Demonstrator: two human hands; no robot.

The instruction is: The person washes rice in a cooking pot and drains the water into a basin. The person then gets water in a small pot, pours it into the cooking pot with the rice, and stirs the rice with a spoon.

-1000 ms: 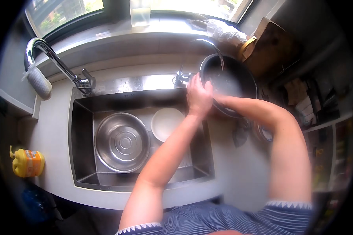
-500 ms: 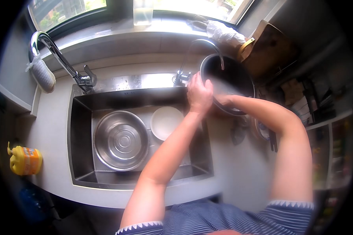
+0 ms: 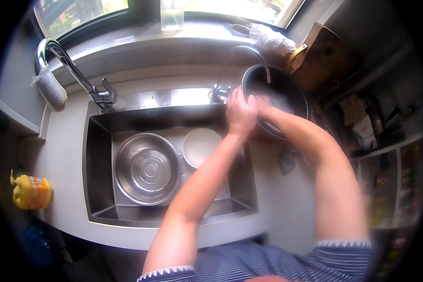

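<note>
A dark round pot [image 3: 286,89] with a pale rim is tilted beside the sink's right end, under a thin curved spout [image 3: 268,70]. My left hand [image 3: 241,113] grips the pot's left rim. My right hand [image 3: 264,104] reaches over the near rim into the pot; its fingers are blurred, and what they hold, if anything, cannot be made out. The pot's inside looks hazy near that hand. In the sink [image 3: 221,216] lie a round steel basin [image 3: 148,169] and, to its right, a white bowl [image 3: 200,148], partly behind my left forearm.
A large chrome faucet [image 3: 70,66] with a wrapped sponge-like pad [image 3: 50,91] stands at the left. A yellow pump bottle [image 3: 32,192] is on the left counter. Behind the pot are a white plastic bag [image 3: 270,38] and a wooden board [image 3: 326,56]. A clear container [image 3: 172,16] stands by the window.
My right hand has moved up and further into the pot, and its forearm has swung inward. My left hand keeps its hold on the rim.
</note>
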